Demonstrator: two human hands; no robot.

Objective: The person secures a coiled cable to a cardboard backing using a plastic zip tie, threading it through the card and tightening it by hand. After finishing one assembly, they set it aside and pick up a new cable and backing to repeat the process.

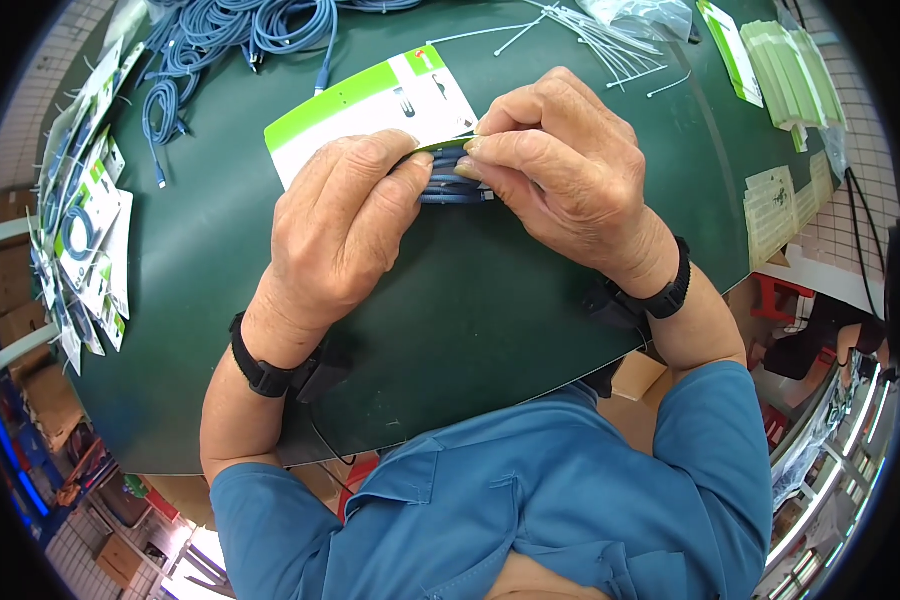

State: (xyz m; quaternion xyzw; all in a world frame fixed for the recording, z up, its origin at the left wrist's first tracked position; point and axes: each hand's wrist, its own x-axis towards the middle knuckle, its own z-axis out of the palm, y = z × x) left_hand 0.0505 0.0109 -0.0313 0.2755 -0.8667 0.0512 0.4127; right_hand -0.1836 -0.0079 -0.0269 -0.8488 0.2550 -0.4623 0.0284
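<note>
A green-and-white packaging card (365, 100) lies tilted over the table, its lower edge bent up between my two hands. Against that edge sits a coiled blue cable (455, 190), partly covered by my fingers; a small connector end shows at its right. My left hand (345, 215) is closed, thumb and fingers pinching the card's edge at the coil's left. At the other side my right hand (575, 165) pinches the edge, its thumb tip touching the coil. Whether a thin tie is also between the right fingertips is hidden.
Bundled blue cables (240, 30) lie at the far left. Loose white cable ties (605, 45) spread at the far right, near stacked green cards (785, 75). Carded cables (85, 230) pile along the left edge of the dark green table (450, 330). Another person's arm (860, 340) shows at right.
</note>
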